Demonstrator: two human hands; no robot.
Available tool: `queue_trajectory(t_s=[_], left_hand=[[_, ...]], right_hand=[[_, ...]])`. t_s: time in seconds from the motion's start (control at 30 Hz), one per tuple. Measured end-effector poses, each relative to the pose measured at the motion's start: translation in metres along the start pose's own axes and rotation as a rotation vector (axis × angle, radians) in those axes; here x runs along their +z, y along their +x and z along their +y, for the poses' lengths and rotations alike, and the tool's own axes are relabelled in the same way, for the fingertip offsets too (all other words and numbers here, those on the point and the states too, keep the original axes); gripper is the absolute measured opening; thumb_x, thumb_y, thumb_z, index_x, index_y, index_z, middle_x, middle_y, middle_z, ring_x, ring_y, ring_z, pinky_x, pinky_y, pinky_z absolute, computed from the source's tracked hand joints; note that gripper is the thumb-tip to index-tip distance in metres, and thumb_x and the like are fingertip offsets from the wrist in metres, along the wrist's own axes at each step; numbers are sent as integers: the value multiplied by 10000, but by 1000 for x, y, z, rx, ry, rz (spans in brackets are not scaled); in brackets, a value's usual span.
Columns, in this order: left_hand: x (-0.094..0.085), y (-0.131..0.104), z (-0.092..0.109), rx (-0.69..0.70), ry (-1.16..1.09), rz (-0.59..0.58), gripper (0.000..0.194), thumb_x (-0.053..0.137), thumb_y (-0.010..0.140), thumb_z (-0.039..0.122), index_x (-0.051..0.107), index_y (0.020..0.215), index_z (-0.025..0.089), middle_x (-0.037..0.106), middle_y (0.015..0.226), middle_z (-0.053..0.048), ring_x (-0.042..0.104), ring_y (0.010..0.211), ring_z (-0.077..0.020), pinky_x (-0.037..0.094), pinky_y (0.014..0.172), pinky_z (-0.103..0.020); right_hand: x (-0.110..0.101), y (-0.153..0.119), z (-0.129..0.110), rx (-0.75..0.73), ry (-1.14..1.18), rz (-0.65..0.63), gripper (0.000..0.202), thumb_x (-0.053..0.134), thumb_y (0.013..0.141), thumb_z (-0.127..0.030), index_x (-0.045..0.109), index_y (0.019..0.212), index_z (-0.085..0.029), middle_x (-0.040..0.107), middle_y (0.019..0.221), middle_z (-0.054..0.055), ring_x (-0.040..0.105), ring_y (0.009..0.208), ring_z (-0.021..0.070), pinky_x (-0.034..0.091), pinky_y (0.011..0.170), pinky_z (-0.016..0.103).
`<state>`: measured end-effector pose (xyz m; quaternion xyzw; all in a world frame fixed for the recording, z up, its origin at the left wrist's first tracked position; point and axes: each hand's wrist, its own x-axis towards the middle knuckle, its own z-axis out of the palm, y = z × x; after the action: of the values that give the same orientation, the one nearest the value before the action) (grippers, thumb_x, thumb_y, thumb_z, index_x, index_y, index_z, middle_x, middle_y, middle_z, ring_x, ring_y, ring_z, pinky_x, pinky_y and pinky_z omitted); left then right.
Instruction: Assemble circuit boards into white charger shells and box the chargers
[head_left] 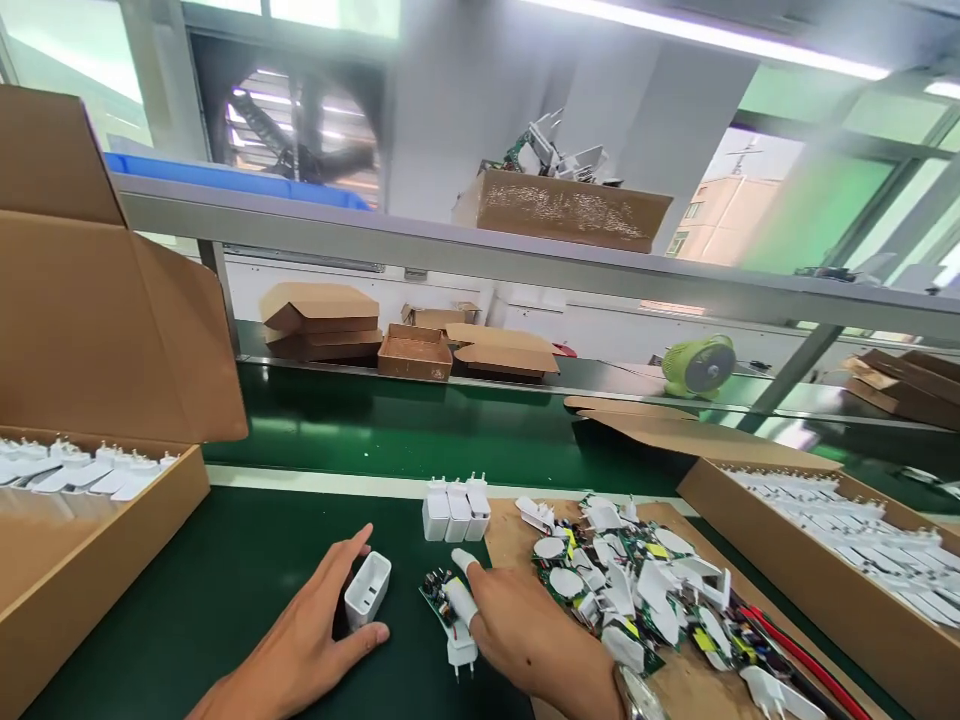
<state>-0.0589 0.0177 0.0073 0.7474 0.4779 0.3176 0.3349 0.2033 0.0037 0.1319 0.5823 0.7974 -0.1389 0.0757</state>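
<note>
My left hand [311, 620] rests at the lower centre-left, thumb and fingers apart around a white charger housing [368, 591] whose slotted face shows. My right hand [517, 620], with white covers on two fingers, has its fingertips on a small circuit board [439, 592] joined to a white plug piece [461, 645] with two pins pointing down. Beyond the hands, three white chargers [457, 512] stand side by side, pins up. To the right, a heap of circuit boards and white parts [637, 580] lies on brown cardboard [517, 550].
Open cartons hold rows of white chargers at left [157, 525] and right [810, 570]. Red and black cables [806, 655] lie beside the heap. Behind stand flat boxes [415, 352], a green fan [698, 366] and an overhead shelf [420, 235] bearing a filled carton [566, 210].
</note>
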Motion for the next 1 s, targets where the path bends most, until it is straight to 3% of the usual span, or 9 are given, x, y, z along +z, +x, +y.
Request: queue_trajectory(t_s=[0.1, 0.2, 0.37, 0.47, 0.6, 0.73, 0.83, 0.9, 1.0], left_hand=[[0, 0, 0, 15, -6, 0, 861, 678, 947, 382, 195, 1660, 385, 485, 1546, -119, 590, 1312, -331, 548, 1069, -473], [-1, 0, 0, 18, -5, 7, 860, 687, 941, 393, 209, 1656, 398, 509, 1530, -108, 609, 1291, -320, 564, 1050, -461], [-4, 1, 2, -4, -4, -17, 909, 731, 914, 388, 212, 1660, 391, 510, 1536, -114, 619, 1265, -323, 577, 1026, -452], [-5, 0, 3, -13, -23, -53, 981, 765, 875, 326, 185, 1661, 416, 486, 1559, -102, 670, 1125, -277, 612, 949, -409], [-7, -1, 3, -25, -41, -81, 985, 762, 867, 294, 193, 1662, 412, 510, 1548, -101, 696, 1037, -252, 627, 931, -420], [-9, -2, 4, -18, -38, -52, 954, 776, 840, 263, 279, 1648, 370, 466, 1608, -122, 558, 1369, -370, 510, 1121, -573], [-8, -1, 4, 34, -118, -84, 967, 709, 824, 184, 241, 1650, 372, 371, 1672, -94, 363, 1534, -359, 344, 1238, -625], [-4, 1, 4, 50, -188, -69, 950, 647, 821, 157, 216, 1647, 347, 406, 1639, -99, 412, 1504, -311, 323, 1263, -581], [2, 2, 5, 27, -129, 28, 851, 640, 857, 202, 271, 1617, 309, 562, 1403, -114, 614, 1228, -262, 489, 1146, -491]], right_hand=[[5, 5, -5, 25, 46, -5, 212, 610, 916, -265, 656, 1073, -130, 741, 1018, 157, 731, 911, 329, 553, 773, 382], [10, 10, -3, 42, 162, 47, 366, 776, 800, -292, 631, 1111, -165, 695, 1130, 126, 705, 930, 276, 545, 780, 329], [17, 13, 12, -110, 228, 60, 816, 960, 614, -233, 612, 1344, -128, 510, 1480, 218, 532, 1340, 411, 462, 1127, 489], [28, 15, 25, -272, 227, -26, 755, 812, 708, -97, 572, 1423, -131, 539, 1469, 200, 491, 1405, 378, 424, 1181, 475], [44, 17, 36, -400, 337, 110, 545, 624, 772, -78, 606, 1312, -153, 628, 1304, 141, 619, 1230, 285, 509, 1074, 392], [40, 12, 30, -455, 504, 282, 409, 579, 846, -156, 585, 1249, -224, 595, 1288, 91, 656, 1090, 210, 558, 963, 314], [34, 6, 20, -422, 565, 280, 433, 584, 885, -195, 564, 1312, -256, 574, 1345, 90, 662, 1107, 210, 579, 951, 298], [37, 5, 16, -354, 552, 284, 545, 588, 881, -192, 499, 1415, -254, 555, 1418, 109, 666, 1151, 234, 576, 1003, 333], [50, 7, 16, -295, 515, 333, 530, 562, 846, -141, 515, 1367, -221, 544, 1454, 131, 656, 1204, 261, 557, 1052, 364]])
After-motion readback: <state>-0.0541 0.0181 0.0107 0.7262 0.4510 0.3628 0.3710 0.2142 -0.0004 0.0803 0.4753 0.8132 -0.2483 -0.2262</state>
